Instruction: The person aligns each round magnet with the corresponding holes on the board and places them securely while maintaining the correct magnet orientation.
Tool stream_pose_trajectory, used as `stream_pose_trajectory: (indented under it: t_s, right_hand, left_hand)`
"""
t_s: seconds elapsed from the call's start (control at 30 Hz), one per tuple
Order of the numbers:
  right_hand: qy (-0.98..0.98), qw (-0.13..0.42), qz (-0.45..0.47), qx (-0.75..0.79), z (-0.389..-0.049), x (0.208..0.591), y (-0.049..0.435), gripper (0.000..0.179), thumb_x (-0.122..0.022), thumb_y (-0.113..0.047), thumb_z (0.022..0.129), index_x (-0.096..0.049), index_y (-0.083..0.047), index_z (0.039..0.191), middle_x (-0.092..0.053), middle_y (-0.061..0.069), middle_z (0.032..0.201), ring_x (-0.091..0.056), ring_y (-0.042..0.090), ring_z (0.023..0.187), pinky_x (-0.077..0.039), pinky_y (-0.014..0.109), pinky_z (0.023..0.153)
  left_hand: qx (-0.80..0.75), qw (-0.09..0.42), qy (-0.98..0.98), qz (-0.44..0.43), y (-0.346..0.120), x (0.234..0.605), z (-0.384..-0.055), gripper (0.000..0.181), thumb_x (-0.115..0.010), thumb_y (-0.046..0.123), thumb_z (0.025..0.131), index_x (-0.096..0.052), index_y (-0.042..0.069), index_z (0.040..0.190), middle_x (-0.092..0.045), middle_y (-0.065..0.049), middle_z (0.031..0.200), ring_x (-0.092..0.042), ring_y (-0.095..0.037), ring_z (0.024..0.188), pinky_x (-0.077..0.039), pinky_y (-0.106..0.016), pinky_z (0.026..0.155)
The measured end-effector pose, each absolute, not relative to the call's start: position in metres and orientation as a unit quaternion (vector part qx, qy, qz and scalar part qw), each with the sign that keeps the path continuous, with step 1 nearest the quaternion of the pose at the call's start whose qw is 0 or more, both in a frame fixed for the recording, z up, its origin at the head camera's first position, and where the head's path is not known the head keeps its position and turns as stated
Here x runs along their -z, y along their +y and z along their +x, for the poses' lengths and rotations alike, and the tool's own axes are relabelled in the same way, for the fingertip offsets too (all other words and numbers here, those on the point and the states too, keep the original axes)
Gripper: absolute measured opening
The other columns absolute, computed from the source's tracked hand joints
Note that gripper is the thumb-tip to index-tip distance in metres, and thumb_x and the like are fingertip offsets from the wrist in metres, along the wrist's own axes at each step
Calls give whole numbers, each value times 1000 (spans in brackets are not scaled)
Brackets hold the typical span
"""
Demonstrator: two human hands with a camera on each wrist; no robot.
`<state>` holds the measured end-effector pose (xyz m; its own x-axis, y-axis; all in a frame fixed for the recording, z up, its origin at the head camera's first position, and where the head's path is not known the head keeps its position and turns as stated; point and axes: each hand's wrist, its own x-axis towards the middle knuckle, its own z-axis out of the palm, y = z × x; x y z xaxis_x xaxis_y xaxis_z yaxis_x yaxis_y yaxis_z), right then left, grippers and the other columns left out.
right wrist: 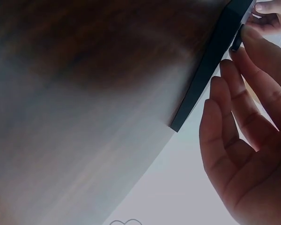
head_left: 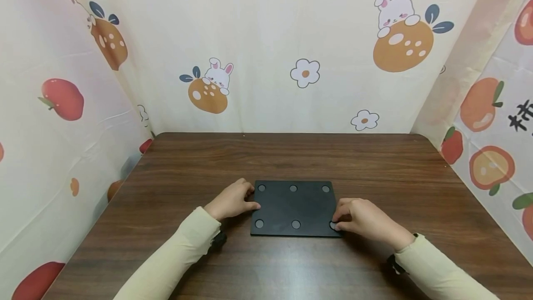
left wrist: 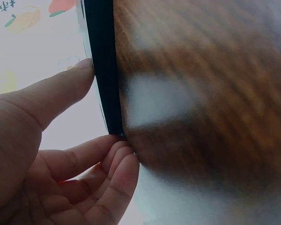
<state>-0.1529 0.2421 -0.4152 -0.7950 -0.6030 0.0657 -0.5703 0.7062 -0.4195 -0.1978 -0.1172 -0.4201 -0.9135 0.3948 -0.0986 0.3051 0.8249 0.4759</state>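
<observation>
A flat black board [head_left: 293, 207] lies on the wooden table, with round recesses or discs in two rows along its far and near sides. My left hand [head_left: 234, 200] holds the board at its left edge. Its thumb rests over the face, and curled fingers touch the edge in the left wrist view. At the near right corner, my right hand [head_left: 364, 221] pinches a small dark disc [right wrist: 237, 40] between thumb and index finger. In the head view this disc sits at the corner spot, partly covered by the fingertips. Whether it is inside the recess I cannot tell.
The brown wood-grain table [head_left: 200, 156] spreads around the board. Fabric with fruit and rabbit prints [head_left: 266, 36] hangs behind the table and along both sides. Dark bands [head_left: 218, 240] sit at both wrists below light sleeves.
</observation>
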Motion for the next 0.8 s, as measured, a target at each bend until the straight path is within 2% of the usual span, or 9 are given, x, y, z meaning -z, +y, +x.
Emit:
stream_pose_trajectory:
  t_s: [0.8]
  right_hand:
    - [925,39,-307,219,-152,416,240,10,-81,-16,79,-76,-21,86,-59,-16,85,-56,-3,74,-48,21,64]
  left_hand:
    - [-234,100,950,181,-118,420,-198,50,-78,32,84,-65,0,119,-59,-9,110,-58,-19,95,-51,-39,87]
